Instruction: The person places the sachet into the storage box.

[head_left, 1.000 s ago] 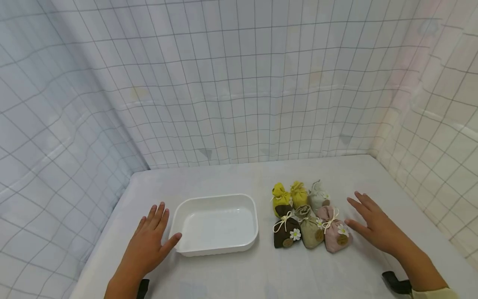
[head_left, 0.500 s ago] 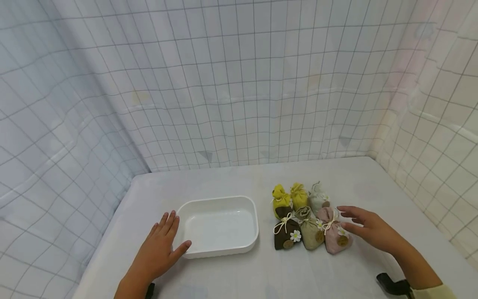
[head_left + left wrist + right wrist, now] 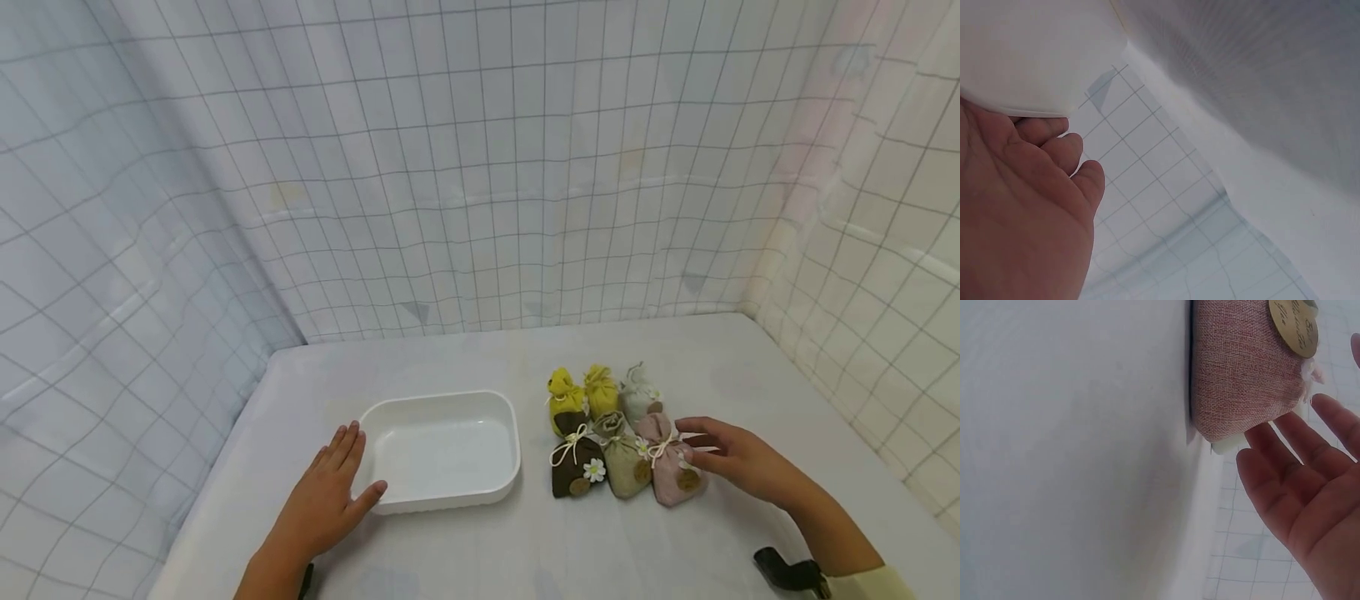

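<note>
My left hand (image 3: 318, 500) lies along the left end of a white rectangular tray (image 3: 420, 505), fingers extended together and thumb at its near left corner. In the left wrist view the fingertips (image 3: 1063, 153) are right at the tray's rim (image 3: 1029, 112). My right hand (image 3: 738, 458) is at the right side of a pink drawstring sachet (image 3: 671, 483) with a cream bow, a white flower and a round tag. In the right wrist view its slightly bent fingers (image 3: 1297, 437) reach the edge of the pink cloth (image 3: 1241, 375), not curled round it.
Beside the pink sachet lie an olive sachet (image 3: 626, 471) and a dark brown sachet (image 3: 567, 479). Behind them sit two yellow sachets (image 3: 602, 396) and a pale grey one (image 3: 636, 404). Grid-patterned curtains (image 3: 480, 208) enclose the white-covered table (image 3: 495, 558).
My right hand has moved left and lowered to the pink sachet, its fingers less spread. My left hand has shifted right to the tray's end. Sachets and tray stay put.
</note>
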Demonstrator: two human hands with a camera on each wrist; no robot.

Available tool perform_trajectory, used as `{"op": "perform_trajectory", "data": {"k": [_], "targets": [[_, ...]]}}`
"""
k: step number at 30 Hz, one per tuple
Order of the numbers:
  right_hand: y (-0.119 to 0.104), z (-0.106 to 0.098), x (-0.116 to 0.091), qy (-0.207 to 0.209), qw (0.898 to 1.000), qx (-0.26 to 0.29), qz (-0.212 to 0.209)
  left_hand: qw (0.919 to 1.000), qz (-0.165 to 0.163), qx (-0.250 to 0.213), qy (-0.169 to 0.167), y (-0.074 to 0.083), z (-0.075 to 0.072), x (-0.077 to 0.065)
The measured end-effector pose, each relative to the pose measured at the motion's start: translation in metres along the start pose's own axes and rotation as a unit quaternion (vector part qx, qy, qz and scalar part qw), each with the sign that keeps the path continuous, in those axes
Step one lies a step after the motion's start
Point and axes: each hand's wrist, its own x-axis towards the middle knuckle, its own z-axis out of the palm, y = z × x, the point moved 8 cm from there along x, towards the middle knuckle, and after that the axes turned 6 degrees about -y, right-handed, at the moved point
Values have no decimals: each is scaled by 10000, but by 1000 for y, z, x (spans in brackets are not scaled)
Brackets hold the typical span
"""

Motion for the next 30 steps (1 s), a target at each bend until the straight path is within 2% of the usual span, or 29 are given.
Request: {"op": "perform_trajectory", "data": {"k": [13, 18, 24, 30], "targets": [[5, 11, 6, -514, 9985, 9, 183, 9999, 30, 38, 93, 1, -1, -4], [5, 12, 8, -490, 9982, -254, 221, 9999, 14, 6, 114, 1, -1, -4], [9, 13, 7, -621, 9975, -207, 249, 9999, -8, -12, 107, 3, -2, -5], [13, 10, 9, -490, 9980, -327, 244, 9999, 3, 11, 119, 6, -5, -2]]}}
